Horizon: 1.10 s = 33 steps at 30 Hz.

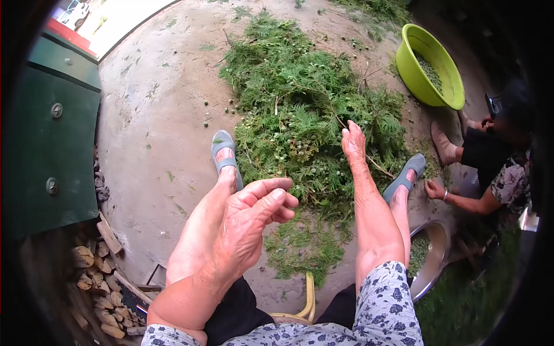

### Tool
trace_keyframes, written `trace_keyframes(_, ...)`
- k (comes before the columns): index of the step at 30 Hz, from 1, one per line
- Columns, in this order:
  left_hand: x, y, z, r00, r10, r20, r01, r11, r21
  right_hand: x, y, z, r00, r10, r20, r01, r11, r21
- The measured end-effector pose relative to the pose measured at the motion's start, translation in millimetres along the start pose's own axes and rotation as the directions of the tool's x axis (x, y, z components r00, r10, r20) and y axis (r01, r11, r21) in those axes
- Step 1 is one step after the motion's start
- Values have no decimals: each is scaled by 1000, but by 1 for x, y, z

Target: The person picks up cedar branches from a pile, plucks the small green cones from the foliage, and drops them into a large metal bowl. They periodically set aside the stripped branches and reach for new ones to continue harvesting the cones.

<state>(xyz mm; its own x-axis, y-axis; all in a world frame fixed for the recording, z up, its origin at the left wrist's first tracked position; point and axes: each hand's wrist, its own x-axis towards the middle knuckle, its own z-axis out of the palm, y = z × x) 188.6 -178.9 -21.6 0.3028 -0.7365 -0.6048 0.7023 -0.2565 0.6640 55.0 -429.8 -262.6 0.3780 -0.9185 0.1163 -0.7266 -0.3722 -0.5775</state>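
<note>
Conifer branches point(294, 86) are heaped on the floor point(156, 115), well in from its left edge, where a twig point(338, 117) appears touched by nearly closed fingers of the right hand point(354, 141), while those of the left hand point(251, 216) are held loosely curled, any grip by either being impossible to tell.

Rough foliage point(300, 75), smth plast. tub point(406, 69)

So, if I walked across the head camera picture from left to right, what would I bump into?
Green panel → the person's left fingers → their right fingers → lime green tub → the other person's flowery sleeve.
</note>
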Motion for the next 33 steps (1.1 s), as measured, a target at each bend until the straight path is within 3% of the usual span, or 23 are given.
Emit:
trace_keyframes(1, -1, 1, 1, 1000, -15, 11, 15, 1000, 18, 5, 1, 11, 999, -42, -31, 41, 999, -31)
trace_keyframes(3, 0, 0, 1, 999, -26, 21, 26, 1000, 2, 11, -2, 19, 993, 48, 112, -43, 998, -48)
trace_keyframes(4, 1, 0, 0, 1000, -24, 20, 23, 1000, 6, 13, -2, 23, 993, 48, 111, -43, 998, -43)
trace_keyframes(6, 2, -3, -2, 1000, -6, 26, 6, 1000, 9, 10, -3, 29, 986, 85, 146, -104, 986, 131)
trace_keyframes(7, 1, -4, -3, 1000, -7, 28, 7, 1000, 5, 4, -18, 19, 986, 85, 146, -104, 986, 128)
trace_keyframes(8, 2, -4, -3, 1000, 6, 12, -6, 1000, 12, -7, -35, 7, 917, 283, 279, -380, 831, 407)
trace_keyframes(9, 2, -4, -3, 1000, 23, 0, -23, 1000, 16, -19, -51, -6, 796, 401, 452, -605, 531, 593)
trace_keyframes(14, 7, -17, -11, 996, 89, -3, -89, 995, 38, -103, -72, -61, 841, 342, 420, -534, 397, 746)
trace_keyframes(20, 4, -46, -26, 997, 31, -68, -23, 993, 113, -210, -82, -139, 819, 270, 506, -543, 81, 836)
trace_keyframes(25, -27, -81, -42, 996, 12, -88, 0, 991, 135, -275, -104, -191, 843, 227, 488, -518, 92, 851)
trace_keyframes(27, -43, -82, -44, 980, 181, -81, -141, 924, 355, -299, -114, -205, 846, 249, 472, -513, 135, 848)
trace_keyframes(28, -49, -82, -46, 964, 267, 4, -246, 883, 400, -310, -117, -208, 865, 215, 454, -487, 138, 862)
trace_keyframes(29, -56, -80, -45, 961, 277, 8, -257, 880, 400, -320, -118, -210, 870, 208, 447, -479, 139, 867)
trace_keyframes(31, -78, -74, -40, 948, 248, 201, -305, 889, 342, -345, -118, -206, 907, 181, 381, -417, 247, 875)
trace_keyframes(32, -93, -70, -34, 937, 203, 285, -275, 930, 244, -356, -117, -200, 925, 198, 324, -378, 401, 835)
trace_keyframes(33, -104, -71, -29, 930, 189, 315, -258, 946, 195, -363, -125, -204, 929, 187, 320, -369, 399, 839)
